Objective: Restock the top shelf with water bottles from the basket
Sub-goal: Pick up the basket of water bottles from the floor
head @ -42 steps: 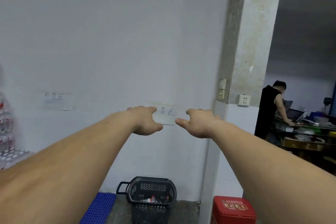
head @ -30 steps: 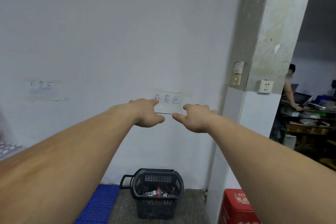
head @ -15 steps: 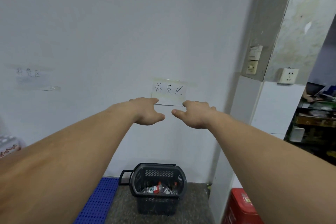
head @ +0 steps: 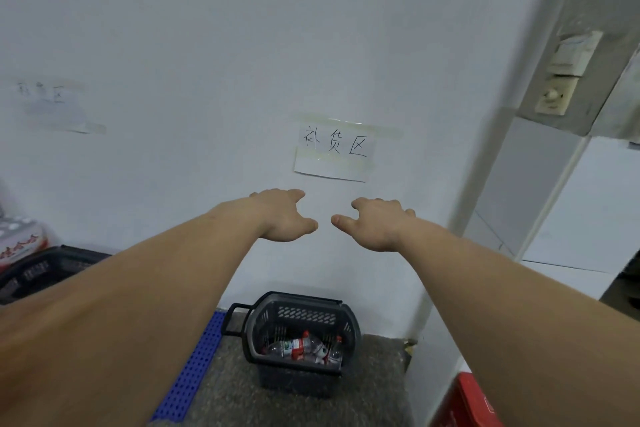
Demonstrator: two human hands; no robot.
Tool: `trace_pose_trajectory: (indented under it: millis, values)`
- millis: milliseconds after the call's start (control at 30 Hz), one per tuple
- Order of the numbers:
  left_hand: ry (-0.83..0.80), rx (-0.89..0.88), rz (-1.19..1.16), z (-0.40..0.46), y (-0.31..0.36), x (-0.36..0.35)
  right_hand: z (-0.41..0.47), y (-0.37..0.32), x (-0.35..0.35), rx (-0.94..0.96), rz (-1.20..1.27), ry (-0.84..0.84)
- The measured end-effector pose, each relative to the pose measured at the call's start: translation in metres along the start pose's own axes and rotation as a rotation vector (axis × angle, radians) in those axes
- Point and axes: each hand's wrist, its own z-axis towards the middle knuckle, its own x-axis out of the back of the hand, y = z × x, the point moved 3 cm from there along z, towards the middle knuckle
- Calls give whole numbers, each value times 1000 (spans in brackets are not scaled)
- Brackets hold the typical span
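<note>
Above basket (head: 301,329), sign (head: 334,151) "补货区"

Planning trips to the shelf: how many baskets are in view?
2: a dark basket holding water bottles on the floor by the wall, and another basket partly visible at the left edge.

A white paper note (head: 334,152) taped to the wall at about 12 o'clock carries three handwritten characters in black: 补货区. At 10 o'clock a second, fainter note (head: 55,104) on the same wall bears similar handwriting, too blurred to read beyond a last character like 区. The red-and-white labels on the water bottles (head: 300,347) in the basket (head: 304,314) at 6 o'clock are too small to read.
</note>
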Motion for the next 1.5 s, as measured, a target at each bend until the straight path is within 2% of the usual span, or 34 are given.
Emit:
trace_pose_trajectory:
  millis: [400,1000,1500]
  values:
    - [-77,-4,-16,88,-18,-42,81,15,-54,-22,22,-87]
    - [-313,-29,33,281,-97,-126,243,10,-166,-142,49,-288]
    - [-414,49,-9,377,-100,-226,341,54,-261,-100,92,-394]
